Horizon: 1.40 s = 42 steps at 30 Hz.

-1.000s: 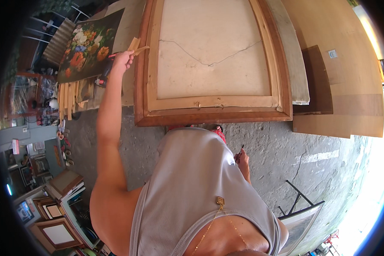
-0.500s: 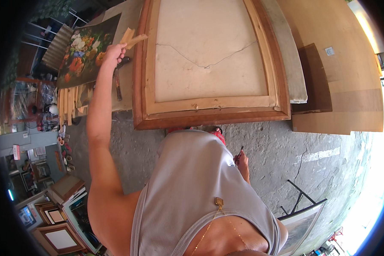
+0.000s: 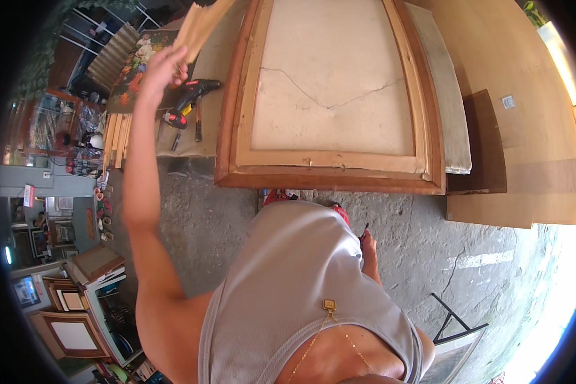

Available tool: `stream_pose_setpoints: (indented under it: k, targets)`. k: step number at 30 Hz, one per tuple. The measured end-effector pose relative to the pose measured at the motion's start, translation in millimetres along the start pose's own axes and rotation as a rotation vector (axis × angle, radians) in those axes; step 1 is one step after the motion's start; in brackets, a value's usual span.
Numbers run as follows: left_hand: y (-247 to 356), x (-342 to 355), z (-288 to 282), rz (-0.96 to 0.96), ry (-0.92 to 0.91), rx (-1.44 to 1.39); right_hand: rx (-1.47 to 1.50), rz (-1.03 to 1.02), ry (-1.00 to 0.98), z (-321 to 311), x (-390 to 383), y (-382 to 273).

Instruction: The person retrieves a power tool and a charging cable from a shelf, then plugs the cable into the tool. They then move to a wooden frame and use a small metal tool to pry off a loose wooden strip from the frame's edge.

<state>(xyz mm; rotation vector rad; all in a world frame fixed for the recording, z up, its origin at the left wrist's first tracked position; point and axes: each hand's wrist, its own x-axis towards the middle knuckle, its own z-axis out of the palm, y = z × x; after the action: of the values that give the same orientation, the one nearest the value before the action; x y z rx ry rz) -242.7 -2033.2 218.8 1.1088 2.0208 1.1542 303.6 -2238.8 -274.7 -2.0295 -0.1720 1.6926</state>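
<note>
My left hand [image 3: 163, 73] is raised at the upper left, closed around flat pale wooden strips [image 3: 201, 29]. Below it, a black and red cordless drill [image 3: 195, 93] lies on the table beside a slim long-handled tool [image 3: 198, 121]. In front of me a large picture frame [image 3: 329, 179] lies face down, its canvas back [image 3: 333, 128] crossed by a slack hanging wire [image 3: 329, 106]. Low at my right side, my right hand [image 3: 370, 249] is closed on a small dark tool; only its tip shows, the rest being hidden by the fingers and my shirt.
A floral painting [image 3: 141, 57] lies at the far left, with a bundle of wooden strips [image 3: 116, 134] near it. Large wooden boards [image 3: 512, 160] stand on the right. Shelved frames [image 3: 77, 336] occupy the lower left, and a black metal stand [image 3: 454, 320] is at the lower right.
My left hand has lifted the wooden strips up and away from the frame's left edge. The drill has come into clearer view. My right hand stays low at my side.
</note>
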Motion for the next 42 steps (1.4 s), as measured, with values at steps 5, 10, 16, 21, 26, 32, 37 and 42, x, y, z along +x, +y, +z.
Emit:
stream_pose_setpoints:
  k: [5,10,16,21,26,32,37,42]
  targets:
    - [-53.3,-44.4,56.3,0.077,-0.226,-0.038,-0.065,-0.044,-0.026,-29.3,8.8,9.7]
    - [-91.2,-93.9,150.2,0.071,-0.509,-0.042,0.000,-0.033,0.081,-56.3,-12.5,17.3]
    - [-74.5,-160.6,253.3,0.240,-0.946,0.101,0.173,-0.035,0.213,-79.2,-34.7,59.9]
    - [-89.3,-229.9,324.7,0.369,-1.264,0.112,0.382,0.006,0.319,-71.7,-66.3,102.9]
    - [-151.1,-246.0,366.9,0.206,-1.671,0.305,0.878,-0.038,0.248,-38.5,-120.1,77.5]
    - [-207.9,-241.6,400.0,-0.153,-1.877,0.347,1.396,-0.222,0.296,-0.8,-153.1,6.7]
    - [-230.7,-246.3,418.1,0.062,-1.813,0.696,1.268,-0.308,0.382,27.7,-131.9,23.8]
    - [-234.8,-259.9,429.9,0.196,-1.757,0.759,0.794,-0.354,0.515,34.1,-106.2,45.7]
